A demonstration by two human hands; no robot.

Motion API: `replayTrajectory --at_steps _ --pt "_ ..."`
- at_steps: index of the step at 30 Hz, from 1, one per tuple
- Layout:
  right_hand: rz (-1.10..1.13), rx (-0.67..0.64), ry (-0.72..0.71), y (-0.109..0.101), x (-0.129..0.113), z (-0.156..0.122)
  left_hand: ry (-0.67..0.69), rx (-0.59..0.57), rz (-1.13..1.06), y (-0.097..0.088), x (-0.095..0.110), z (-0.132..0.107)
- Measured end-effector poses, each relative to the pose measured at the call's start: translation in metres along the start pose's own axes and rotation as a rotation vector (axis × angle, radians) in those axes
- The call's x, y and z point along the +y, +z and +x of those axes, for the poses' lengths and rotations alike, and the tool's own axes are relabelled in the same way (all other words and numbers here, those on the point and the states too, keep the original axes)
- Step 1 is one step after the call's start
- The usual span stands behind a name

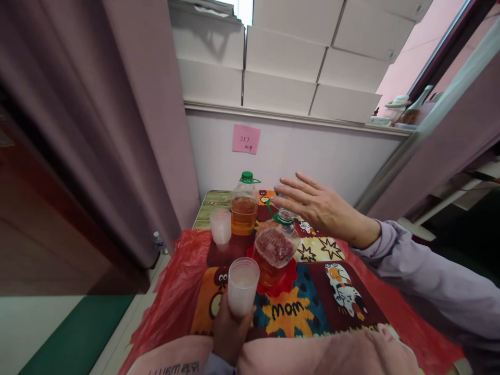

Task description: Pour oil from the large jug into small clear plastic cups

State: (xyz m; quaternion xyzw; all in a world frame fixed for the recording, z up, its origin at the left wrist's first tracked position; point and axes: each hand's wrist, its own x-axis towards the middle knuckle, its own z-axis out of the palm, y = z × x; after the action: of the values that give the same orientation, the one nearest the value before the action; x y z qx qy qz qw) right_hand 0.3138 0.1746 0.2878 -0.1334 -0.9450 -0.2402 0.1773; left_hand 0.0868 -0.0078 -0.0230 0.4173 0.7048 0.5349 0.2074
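My left hand (230,328) is wrapped round the lower part of a translucent plastic cup (244,286) near the table's front; I cannot tell whether it is one cup or several nested. Fingers stretched out, my right hand (316,203) hovers empty beside the neck of an uncapped clear bottle (275,245) with a green collar and handle. That bottle holds reddish-amber liquid and stands slightly tilted in view on a red scalloped dish (291,278). Behind it to the left is a second bottle (244,208) of amber liquid with a green cap on. Ridged plastic cups (221,227) stand beside it, seemingly stacked.
A patterned cloth (312,307) covers the table, with red plastic sheeting (172,276) hanging at its sides. White boxes (285,57) are stacked behind on a ledge above a pink note (246,139). A small water bottle (160,243) stands on the floor by the curtain (144,120).
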Motion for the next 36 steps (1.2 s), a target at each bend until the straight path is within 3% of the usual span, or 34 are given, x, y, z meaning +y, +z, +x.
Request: replayTrajectory --at_steps 3,6,8,10,14,17,21,27,32,36 --pt "0.041 0.087 0.205 -0.010 -0.015 -0.009 -0.007 -0.088 -0.064 -0.002 0.006 -0.001" --pt "0.169 0.348 0.551 -0.010 -0.054 -0.023 0.022 -0.102 -0.072 -0.003 0.014 -0.002" --pt "0.398 0.512 0.726 0.001 -0.091 -0.031 0.048 -0.125 -0.062 -0.004 0.018 -0.004" --pt "0.700 0.548 0.803 0.017 -0.129 -0.036 0.070 -0.156 -0.045 -0.004 0.019 -0.007" --pt "0.957 0.543 0.877 0.049 -0.184 -0.039 0.087 -0.194 -0.024 -0.003 0.018 -0.011" --pt "0.871 0.493 0.889 0.062 -0.204 -0.045 0.107 -0.218 -0.023 -0.004 0.018 -0.013" --pt "0.705 0.430 0.789 0.078 -0.222 -0.059 0.127 -0.222 -0.032 -0.005 0.020 -0.014" --pt "0.634 0.395 0.686 0.096 -0.243 -0.075 0.095 -0.207 -0.032 -0.007 0.023 -0.014" --pt "0.686 0.441 0.868 0.085 -0.248 -0.091 0.046 -0.104 -0.022 -0.004 0.018 -0.015" --pt "0.727 0.470 1.029 0.087 -0.252 -0.128 0.000 0.046 -0.012 -0.015 0.017 0.010"
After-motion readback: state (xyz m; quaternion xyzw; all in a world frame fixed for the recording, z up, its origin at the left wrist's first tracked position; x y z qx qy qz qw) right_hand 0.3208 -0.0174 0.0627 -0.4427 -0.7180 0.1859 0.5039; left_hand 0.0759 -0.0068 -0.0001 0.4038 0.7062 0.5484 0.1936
